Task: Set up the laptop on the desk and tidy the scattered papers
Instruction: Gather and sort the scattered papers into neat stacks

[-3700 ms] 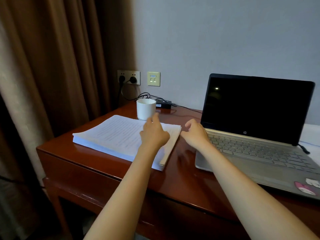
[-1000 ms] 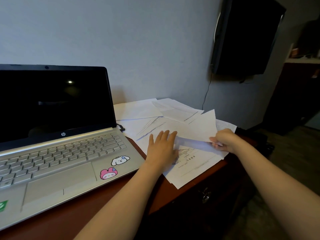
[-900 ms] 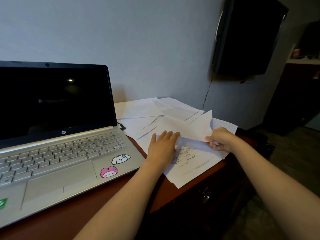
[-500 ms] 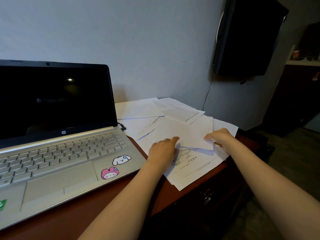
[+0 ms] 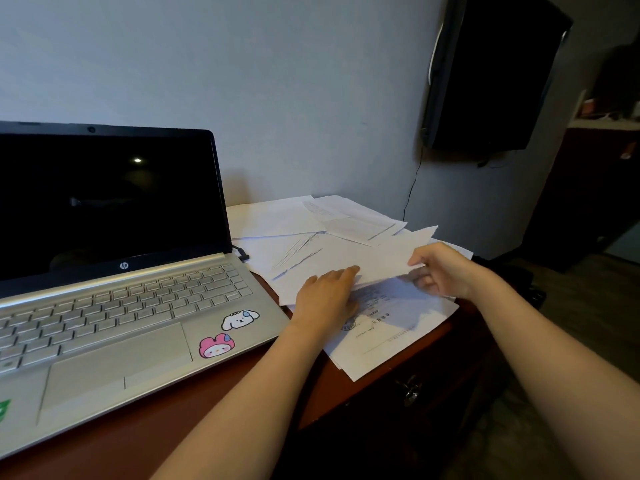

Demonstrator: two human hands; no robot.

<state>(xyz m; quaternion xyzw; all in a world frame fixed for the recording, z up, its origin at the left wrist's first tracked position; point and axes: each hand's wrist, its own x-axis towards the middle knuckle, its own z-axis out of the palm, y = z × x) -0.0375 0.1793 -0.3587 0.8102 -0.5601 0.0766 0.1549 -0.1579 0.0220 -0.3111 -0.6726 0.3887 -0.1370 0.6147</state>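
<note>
We read the "hp" logo on the laptop (image 5: 123, 265), left of the left hand (image 5: 325, 299). The printed sheet (image 5: 388, 320) beside this hand is too blurred to read.

One open laptop (image 5: 114, 271) sits on the bench (image 5: 145, 434), with two cartoon stickers on its palm rest: a white one (image 5: 240, 318) and a pink one (image 5: 217, 345). A third, green sticker (image 5: 4, 410) shows at the left edge. Loose sheets of paper (image 5: 277, 220) overlap too much to count exactly; at least six. Two hands are on them, left (image 5: 325, 299) and right (image 5: 441, 270). One dark screen (image 5: 485, 71) hangs on the wall.
</note>
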